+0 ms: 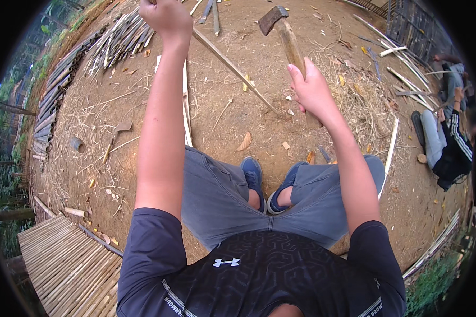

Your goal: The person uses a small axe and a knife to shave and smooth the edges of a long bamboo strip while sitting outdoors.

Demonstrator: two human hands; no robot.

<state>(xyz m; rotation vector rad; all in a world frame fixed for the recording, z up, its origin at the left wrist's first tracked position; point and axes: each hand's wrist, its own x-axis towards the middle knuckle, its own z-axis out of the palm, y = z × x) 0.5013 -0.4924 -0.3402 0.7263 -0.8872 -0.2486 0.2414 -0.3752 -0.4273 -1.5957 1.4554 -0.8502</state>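
Observation:
My right hand [313,90] is closed round the wooden handle of a hatchet [288,39], whose rusty, dark head points away from me. Up at the far left, my left hand [166,21] makes a fist on a long, thin bamboo strip [232,68]. That strip slants down to the right, its near end reaching the dirt just left of my right hand. Part of its far end is hidden behind my left hand and wrist. My legs are bent, with both shoes [252,174] close together below the strip.
Split bamboo strips [124,39] lie piled at the far left, beside a row of dark bamboo poles [55,100]. A spade-like tool [116,138] rests on the dirt. A slatted bamboo platform [71,264] stands near left. Another person [449,132] sits at the right.

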